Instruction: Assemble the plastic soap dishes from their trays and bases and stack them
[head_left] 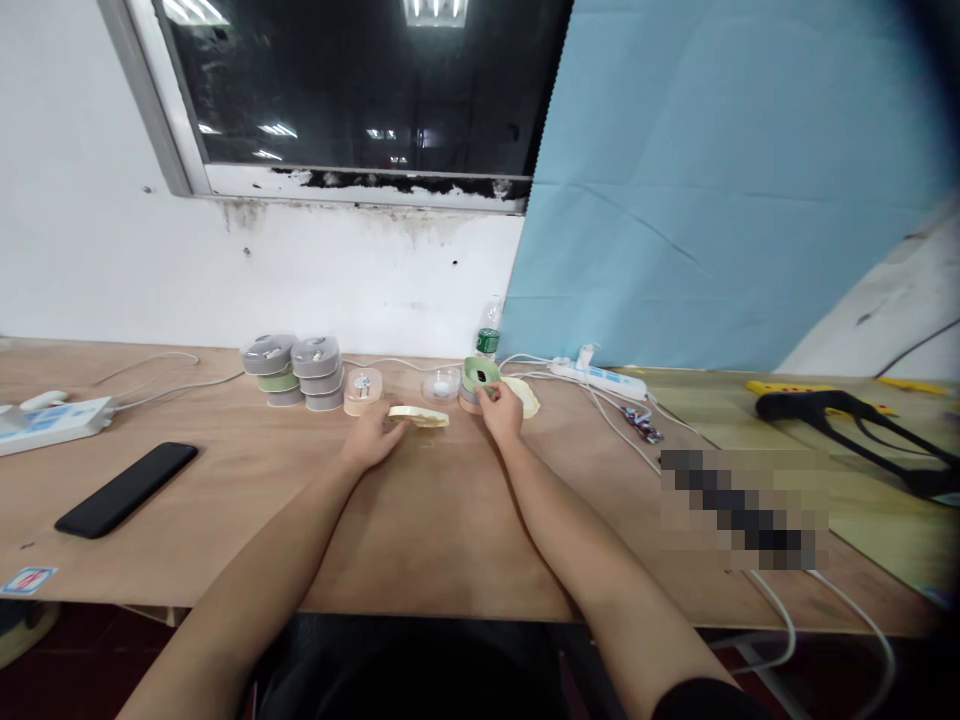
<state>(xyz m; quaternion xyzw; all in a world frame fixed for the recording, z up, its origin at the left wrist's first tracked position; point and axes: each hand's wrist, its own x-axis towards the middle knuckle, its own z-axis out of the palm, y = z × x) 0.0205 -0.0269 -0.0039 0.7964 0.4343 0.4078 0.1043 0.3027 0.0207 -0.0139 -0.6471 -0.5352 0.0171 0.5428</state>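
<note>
Palms down, left hand (373,438) on cream lid (418,418), right hand (499,413) on green tub (480,376)

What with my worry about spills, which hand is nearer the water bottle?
Right. The right hand is in front of the water bottle, at a green-topped container; the left hand is farther away, front-left of the bottle, at a cream-coloured piece.

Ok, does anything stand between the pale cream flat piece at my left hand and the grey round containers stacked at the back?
Yes. A peach rounded plastic box stands on the table between the pale cream flat piece and the grey round containers. Your left hand is also on that side.
</note>
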